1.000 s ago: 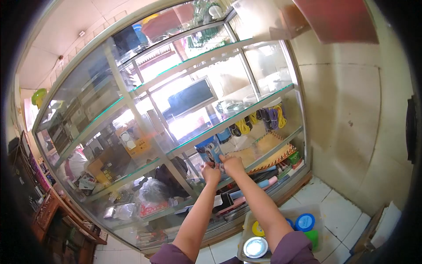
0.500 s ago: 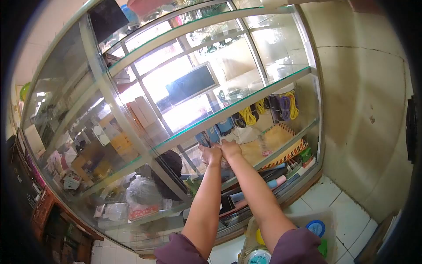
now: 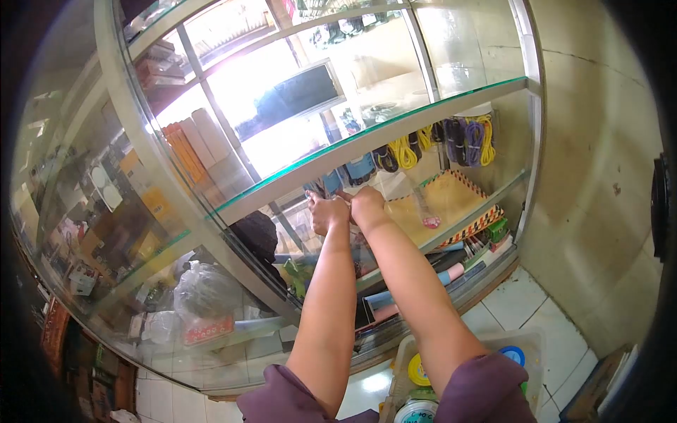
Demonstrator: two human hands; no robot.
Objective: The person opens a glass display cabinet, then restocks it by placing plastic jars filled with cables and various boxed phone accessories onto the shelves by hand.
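Both my hands reach into the middle compartment of a glass display cabinet, just below a green-edged glass shelf. My left hand is closed, its fingers up against a blue packet hanging there. Right beside it, my right hand has curled fingers turned toward the left hand. Whatever sits between the fingers is hidden by the backs of the hands. More blue packets and yellow cord bundles hang to the right. Brown envelopes with a striped border lie behind my right hand.
The cabinet's metal post stands to the left. A clear plastic bag lies behind the left glass. Rolled items, including a pink-ended tube, fill the bottom shelf. On the tiled floor, a plastic bin holds round-lidded containers. A wall bounds the right.
The view has shifted closer to the cabinet and tilted down. My hands remain together by the blue packets, with the left fingers slightly higher against them.
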